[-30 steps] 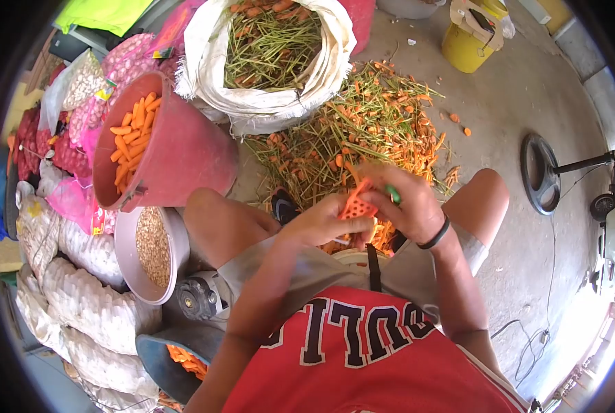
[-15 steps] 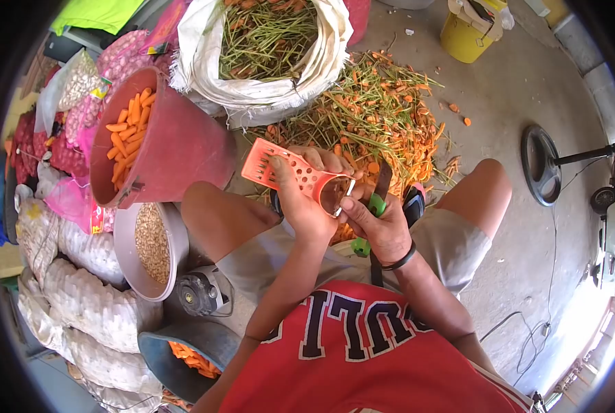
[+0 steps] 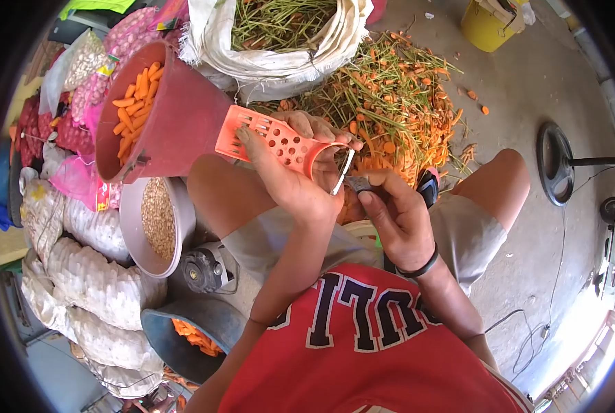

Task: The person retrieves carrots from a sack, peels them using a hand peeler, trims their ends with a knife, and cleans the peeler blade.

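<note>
head view: the orange peeler [image 3: 280,143] is up in the air in front of the lap, partly over the left thigh [image 3: 235,189] as seen from above. the left grip [image 3: 300,196] is clamped on it, thumb laid along the slotted end and fingers wrapping the far edge. the right grip [image 3: 404,224] pinches a small grey piece [image 3: 358,183] between thumb and forefinger, close by the pale strip [image 3: 343,172] across the peeler's looped end; whether they touch, i cannot tell.

the peeler looks like moulded plastic, so i'd judge it light, fairly stiff, and liable to get slick if wet. the broad perforated body seems the best place to hold; the pale strip may carry a cutting edge and is better kept clear of fingertips. the open loop is probably the part most apt to flex.

below lies a grey concrete floor [image 3: 527,89], with a heap of carrot scraps and stalks [image 3: 411,103] ahead. around it stand a white sack [image 3: 280,72] of stalks, a red bucket [image 3: 184,103] of carrots, a pale basin [image 3: 184,213], a blue bucket [image 3: 157,337] and a yellow bucket [image 3: 485,27]. stacked pale sacks [image 3: 94,282] line the left; bright light falls at lower right.
</note>
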Demonstrator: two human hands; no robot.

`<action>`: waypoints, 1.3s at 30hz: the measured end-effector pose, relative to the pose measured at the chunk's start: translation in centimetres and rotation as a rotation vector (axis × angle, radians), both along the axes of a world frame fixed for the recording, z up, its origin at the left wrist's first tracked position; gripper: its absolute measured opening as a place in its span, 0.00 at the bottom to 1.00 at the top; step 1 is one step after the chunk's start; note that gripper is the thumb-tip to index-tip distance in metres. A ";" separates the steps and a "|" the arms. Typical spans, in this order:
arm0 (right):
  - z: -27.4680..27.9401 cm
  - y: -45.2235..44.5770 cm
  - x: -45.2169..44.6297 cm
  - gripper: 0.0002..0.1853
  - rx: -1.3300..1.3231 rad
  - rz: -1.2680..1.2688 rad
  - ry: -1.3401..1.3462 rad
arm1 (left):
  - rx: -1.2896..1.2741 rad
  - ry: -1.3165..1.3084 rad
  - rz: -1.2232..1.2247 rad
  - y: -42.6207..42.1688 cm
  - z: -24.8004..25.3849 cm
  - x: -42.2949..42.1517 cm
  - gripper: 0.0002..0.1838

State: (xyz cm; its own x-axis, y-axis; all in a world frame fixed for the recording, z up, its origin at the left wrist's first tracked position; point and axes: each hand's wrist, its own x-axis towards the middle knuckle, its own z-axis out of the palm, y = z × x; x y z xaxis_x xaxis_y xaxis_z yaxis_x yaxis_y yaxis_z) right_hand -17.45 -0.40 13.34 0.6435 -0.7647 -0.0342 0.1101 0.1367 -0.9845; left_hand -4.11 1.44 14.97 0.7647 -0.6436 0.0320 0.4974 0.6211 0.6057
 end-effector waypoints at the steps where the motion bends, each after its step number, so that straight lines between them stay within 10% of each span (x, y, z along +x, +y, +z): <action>1: 0.2 -0.1 -0.2 0.06 -0.016 0.019 0.022 | -0.008 0.010 -0.007 0.0 0.1 0.0 0.34; 39: 1.3 -2.2 0.1 0.08 -0.284 -0.077 0.160 | 0.006 -0.006 -0.027 0.0 -0.2 -0.4 0.34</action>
State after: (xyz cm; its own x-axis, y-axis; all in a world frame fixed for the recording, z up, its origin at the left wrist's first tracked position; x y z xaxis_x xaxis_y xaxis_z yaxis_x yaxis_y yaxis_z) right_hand -17.37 -2.62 14.63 0.5873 -0.8042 0.0912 -0.0497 -0.1483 -0.9877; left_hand -4.51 1.47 14.79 0.7468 -0.6643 0.0325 0.5102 0.6035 0.6128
